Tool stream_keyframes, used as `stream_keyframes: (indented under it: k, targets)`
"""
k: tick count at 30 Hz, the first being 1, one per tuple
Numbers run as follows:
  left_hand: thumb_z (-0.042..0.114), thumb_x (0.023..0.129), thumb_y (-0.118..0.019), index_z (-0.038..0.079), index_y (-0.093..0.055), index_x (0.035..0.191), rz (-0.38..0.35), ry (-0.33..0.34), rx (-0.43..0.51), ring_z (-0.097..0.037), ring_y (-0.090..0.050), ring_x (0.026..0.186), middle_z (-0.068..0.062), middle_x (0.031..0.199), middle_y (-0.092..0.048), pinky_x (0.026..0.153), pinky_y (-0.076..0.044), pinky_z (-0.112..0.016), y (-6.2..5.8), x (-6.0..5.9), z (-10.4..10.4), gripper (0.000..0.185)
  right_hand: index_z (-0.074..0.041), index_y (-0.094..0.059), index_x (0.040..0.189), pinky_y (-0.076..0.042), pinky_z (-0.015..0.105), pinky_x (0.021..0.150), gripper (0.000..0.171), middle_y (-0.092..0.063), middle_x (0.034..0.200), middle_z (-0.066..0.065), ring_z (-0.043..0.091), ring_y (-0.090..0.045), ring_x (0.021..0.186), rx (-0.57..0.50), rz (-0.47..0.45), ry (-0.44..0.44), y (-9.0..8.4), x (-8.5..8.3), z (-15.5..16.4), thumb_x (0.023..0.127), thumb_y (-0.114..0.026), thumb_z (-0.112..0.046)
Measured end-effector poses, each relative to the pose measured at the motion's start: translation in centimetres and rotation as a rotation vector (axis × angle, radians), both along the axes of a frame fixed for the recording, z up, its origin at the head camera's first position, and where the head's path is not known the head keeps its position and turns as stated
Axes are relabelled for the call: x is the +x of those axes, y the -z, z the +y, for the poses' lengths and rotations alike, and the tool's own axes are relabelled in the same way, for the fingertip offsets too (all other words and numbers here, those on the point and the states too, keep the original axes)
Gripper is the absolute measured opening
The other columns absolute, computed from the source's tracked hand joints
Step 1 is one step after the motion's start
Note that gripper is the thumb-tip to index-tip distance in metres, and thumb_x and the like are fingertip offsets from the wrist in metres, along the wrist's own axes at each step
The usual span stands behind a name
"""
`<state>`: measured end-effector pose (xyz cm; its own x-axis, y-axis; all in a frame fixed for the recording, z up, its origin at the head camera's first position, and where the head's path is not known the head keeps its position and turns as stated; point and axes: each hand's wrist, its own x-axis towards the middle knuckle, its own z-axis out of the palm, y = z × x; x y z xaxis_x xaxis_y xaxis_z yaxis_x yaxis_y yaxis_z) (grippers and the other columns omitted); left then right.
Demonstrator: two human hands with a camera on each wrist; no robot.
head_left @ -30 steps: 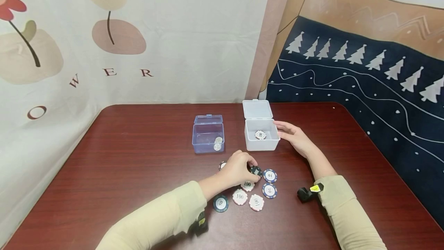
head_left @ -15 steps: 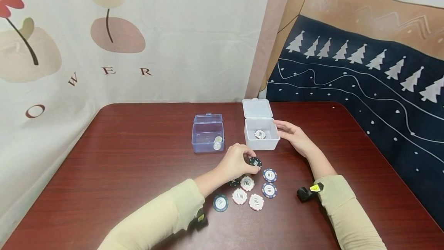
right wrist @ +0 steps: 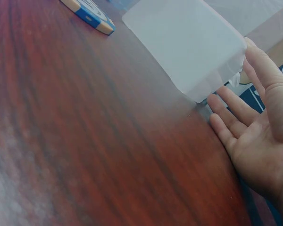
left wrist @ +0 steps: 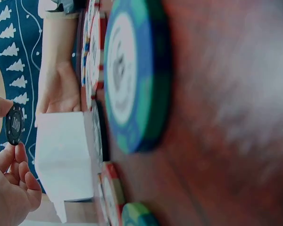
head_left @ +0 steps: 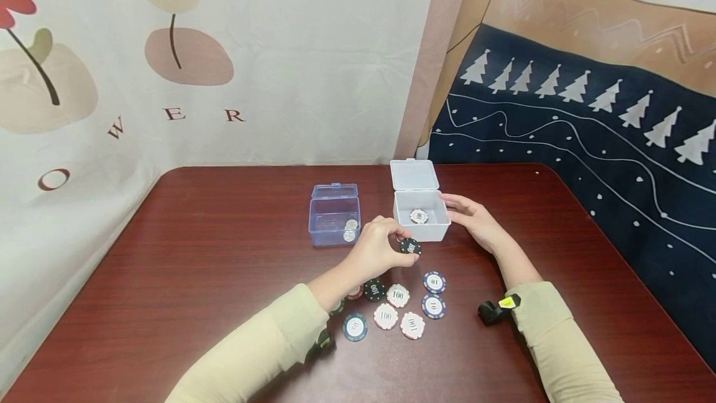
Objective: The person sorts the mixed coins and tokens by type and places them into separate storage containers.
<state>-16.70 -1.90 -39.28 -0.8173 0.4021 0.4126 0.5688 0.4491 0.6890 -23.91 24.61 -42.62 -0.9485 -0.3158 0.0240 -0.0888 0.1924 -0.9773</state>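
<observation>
My left hand point(head_left: 379, 244) pinches a black poker chip point(head_left: 411, 246) marked 100 between thumb and fingertips, raised off the table just in front of the white plastic box point(head_left: 422, 233). In the left wrist view that chip point(left wrist: 14, 124) is held on edge. The white box stands with its lid up, and a white-and-black chip point(head_left: 419, 216) lies inside. My right hand point(head_left: 475, 222) touches the box's right side with extended fingers; the right wrist view shows the thumb at the box's point(right wrist: 184, 42) edge.
A translucent blue box point(head_left: 335, 238), lid up, stands to the left with silver coins point(head_left: 350, 230) inside. Before the boxes lie several chips: black point(head_left: 375, 290), white point(head_left: 398, 295), blue point(head_left: 434, 282) and blue-green point(head_left: 355, 326). A red-edged chip point(head_left: 355, 293) is partly hidden by the left arm.
My left hand has lifted the black chip from among the others and moved it away toward the white box, uncovering a second black chip. The right hand has stayed at the box.
</observation>
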Motion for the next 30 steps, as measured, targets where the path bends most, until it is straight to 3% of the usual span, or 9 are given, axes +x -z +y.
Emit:
stream_keyframes:
  k: [11,20,30]
  targets:
    - [0.021,0.063,-0.087,0.007,-0.073,0.085,0.062,-0.076,0.046,-0.023,-0.054,0.075,0.003,0.077,-0.064,0.064,-0.040,-0.025,-1.3,-1.4,0.3,0.030,-0.007,-0.047,0.140,-0.029,0.050,0.106,0.047,-0.046,0.141,0.019,0.028,-0.044,0.126,0.005,0.018,0.006,0.2,-0.1,0.1,0.095,-0.059,-0.011]
    - [0.021,0.066,-0.087,0.007,-0.073,0.089,0.007,-0.150,0.095,-0.024,-0.052,0.075,0.002,0.076,-0.060,0.060,-0.040,-0.026,-2.1,-3.2,0.9,0.030,-0.007,-0.046,0.141,-0.027,0.052,0.107,0.051,-0.044,0.142,0.018,0.030,-0.041,0.128,0.016,-0.002,0.008,0.1,-0.1,0.1,0.094,-0.062,-0.019]
    - [0.022,0.069,-0.087,0.007,-0.074,0.094,-0.052,-0.215,0.112,-0.024,-0.054,0.087,0.000,0.088,-0.066,0.068,-0.043,-0.028,-1.6,-4.8,2.2,0.032,-0.005,-0.045,0.141,-0.026,0.051,0.108,0.049,-0.044,0.142,0.018,0.032,-0.039,0.130,0.011,-0.015,0.020,-0.1,-0.1,0.0,0.095,-0.060,-0.014]
